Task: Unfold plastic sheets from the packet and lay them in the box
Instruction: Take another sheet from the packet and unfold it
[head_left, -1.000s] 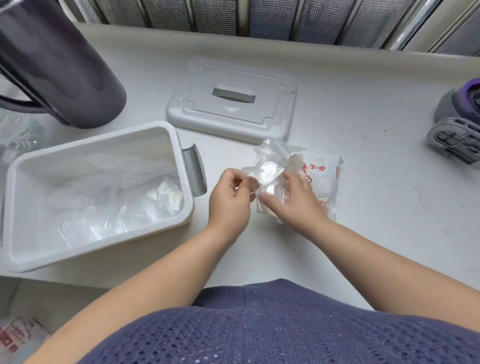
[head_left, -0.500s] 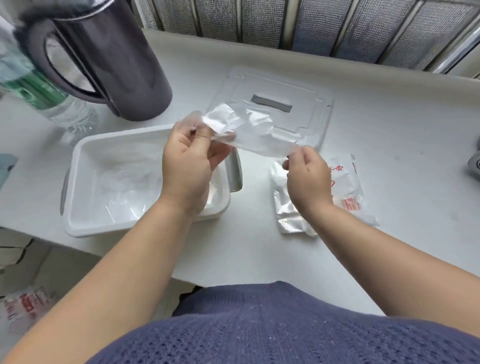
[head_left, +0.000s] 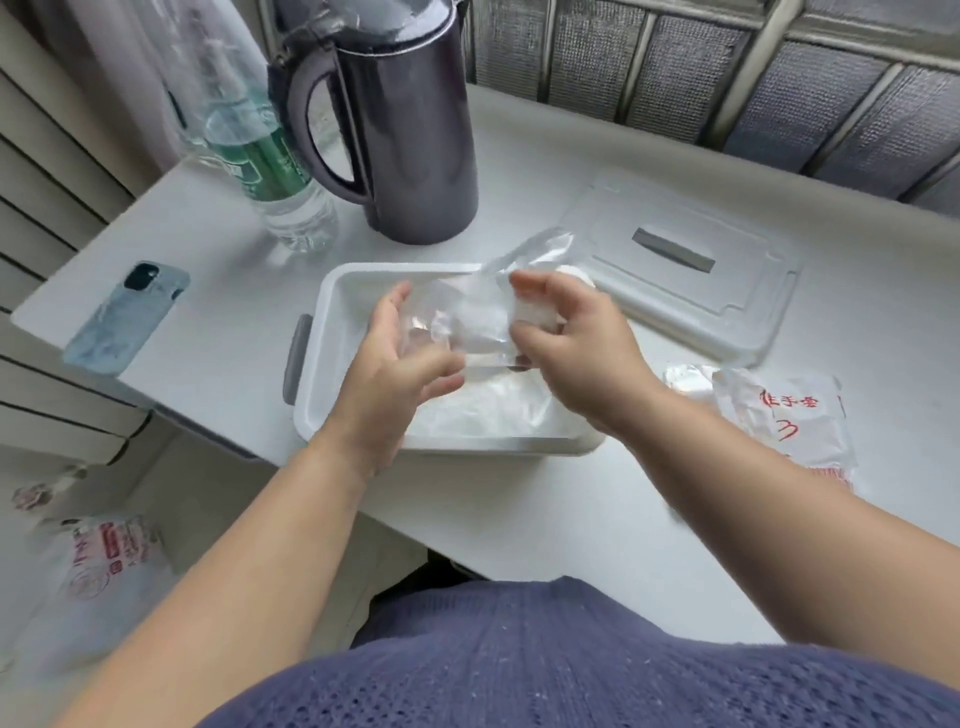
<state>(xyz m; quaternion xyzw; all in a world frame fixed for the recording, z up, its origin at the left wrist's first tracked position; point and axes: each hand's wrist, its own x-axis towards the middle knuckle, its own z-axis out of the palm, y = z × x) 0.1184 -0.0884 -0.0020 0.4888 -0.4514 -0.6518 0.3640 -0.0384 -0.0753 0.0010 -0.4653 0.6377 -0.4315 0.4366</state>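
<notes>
Held plastic sheet (head_left: 475, 325) over the box (head_left: 395, 268) with right grip (head_left: 571, 348) pinching it and left grip (head_left: 395, 379) spread against it.

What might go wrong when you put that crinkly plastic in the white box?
1. The plastic sheet, pinched by the right hand with the left hand beside it over the box, looks crumpled; it may bunch up instead of lying flat.
2. The box sits close to the near edge of the table, so a push might slide it off.
3. The water bottle stands behind the box; a wide swing might tip it.
</notes>
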